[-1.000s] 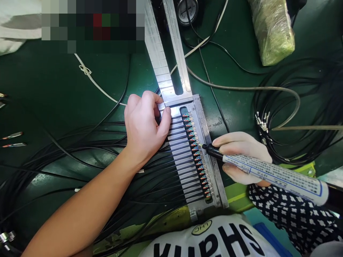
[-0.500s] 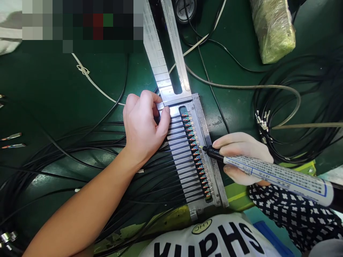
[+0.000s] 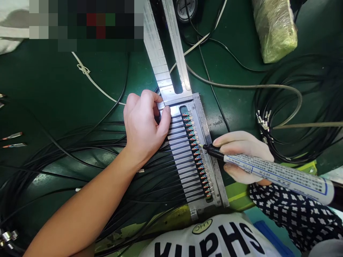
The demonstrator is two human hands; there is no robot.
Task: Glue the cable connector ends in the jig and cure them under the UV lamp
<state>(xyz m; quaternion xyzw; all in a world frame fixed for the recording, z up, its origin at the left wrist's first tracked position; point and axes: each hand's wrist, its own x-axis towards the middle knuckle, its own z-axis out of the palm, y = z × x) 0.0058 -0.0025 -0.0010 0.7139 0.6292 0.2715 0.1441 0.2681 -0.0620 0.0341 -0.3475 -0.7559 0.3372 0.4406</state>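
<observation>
A metal fixture [image 3: 211,162] lies on the green mat, with a row of black cables [image 3: 158,178] clamped side by side in it. Their coloured stripped ends [image 3: 197,153] line up in its slot. My left hand [image 3: 144,128] rests on the cables at the fixture's top left corner, fingers curled with the thumb pressing the metal edge. My right hand [image 3: 242,155], in a pale glove, holds a white marker pen [image 3: 276,173]. The pen's black tip touches the wire ends about midway down the row.
A long metal rail [image 3: 167,50] runs up from the fixture toward a gauge [image 3: 184,8]. A coil of black cables with metal pins [image 3: 297,110] lies at right, a plastic-wrapped bundle [image 3: 274,28] at top right. Loose grey and white cords cross the mat.
The pen tip has crept slightly along the row of wire ends. My left hand has stayed in place on the cables.
</observation>
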